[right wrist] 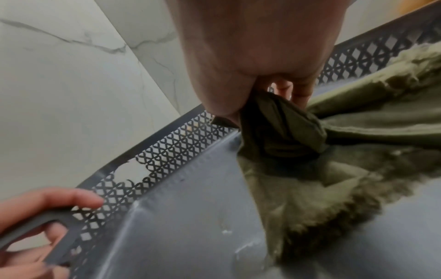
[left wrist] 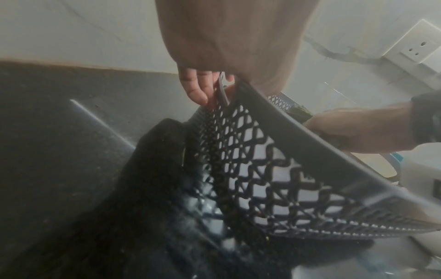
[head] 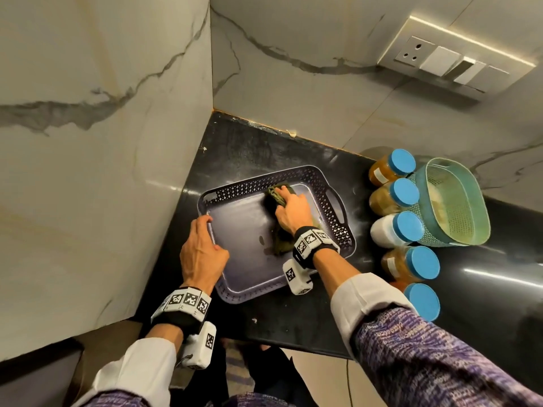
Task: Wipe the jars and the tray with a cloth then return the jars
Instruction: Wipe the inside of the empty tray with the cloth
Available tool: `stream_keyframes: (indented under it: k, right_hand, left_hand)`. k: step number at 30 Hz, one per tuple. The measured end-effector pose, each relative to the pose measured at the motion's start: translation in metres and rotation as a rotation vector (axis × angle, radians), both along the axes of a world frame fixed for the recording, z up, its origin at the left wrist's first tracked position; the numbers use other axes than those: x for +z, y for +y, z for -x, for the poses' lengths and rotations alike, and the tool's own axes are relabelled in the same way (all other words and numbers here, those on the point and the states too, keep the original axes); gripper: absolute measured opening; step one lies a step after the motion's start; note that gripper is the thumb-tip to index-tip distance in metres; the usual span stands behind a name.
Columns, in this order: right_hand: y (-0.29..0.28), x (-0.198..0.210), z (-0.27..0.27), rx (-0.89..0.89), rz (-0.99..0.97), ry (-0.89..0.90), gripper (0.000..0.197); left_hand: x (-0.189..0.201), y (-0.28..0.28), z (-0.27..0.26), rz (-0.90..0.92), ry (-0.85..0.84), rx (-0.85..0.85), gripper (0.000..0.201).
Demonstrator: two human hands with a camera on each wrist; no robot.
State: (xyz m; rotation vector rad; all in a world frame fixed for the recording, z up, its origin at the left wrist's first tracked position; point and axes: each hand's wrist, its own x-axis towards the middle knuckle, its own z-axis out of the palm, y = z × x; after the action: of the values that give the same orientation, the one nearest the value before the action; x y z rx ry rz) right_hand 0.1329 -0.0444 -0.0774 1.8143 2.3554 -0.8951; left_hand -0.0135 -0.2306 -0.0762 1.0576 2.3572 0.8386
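Note:
A dark grey tray [head: 246, 230] with lattice walls lies on the black counter, with no jars in it. My left hand [head: 202, 245] grips its left handle [right wrist: 47, 222], fingers curled through the opening [left wrist: 205, 90]. My right hand [head: 289, 211] holds a bunched olive-green cloth [right wrist: 281, 128] and presses it on the tray floor near the far wall. The cloth's frayed end [head: 280, 242] trails under my wrist. Several blue-lidded jars [head: 407, 227] stand in a row on the counter to the right of the tray.
A teal perforated basket [head: 454, 204] stands to the right of the jars. Marble walls close in on the left and behind; a socket panel [head: 449, 63] is on the back wall. The counter's front edge [head: 279, 345] is near my body.

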Motion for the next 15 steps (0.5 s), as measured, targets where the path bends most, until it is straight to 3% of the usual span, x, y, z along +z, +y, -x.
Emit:
stream_keyframes:
  k: [11, 15]
  right_hand:
    - [-0.049, 0.003, 0.05, 0.486, 0.191, 0.103, 0.073]
    - [-0.066, 0.002, 0.061, 0.524, 0.252, 0.146, 0.071]
  left_hand:
    - [0.005, 0.0, -0.003, -0.015, 0.01, 0.018, 0.052]
    - [0.007, 0.002, -0.004, 0.022, 0.022, 0.037, 0.048]
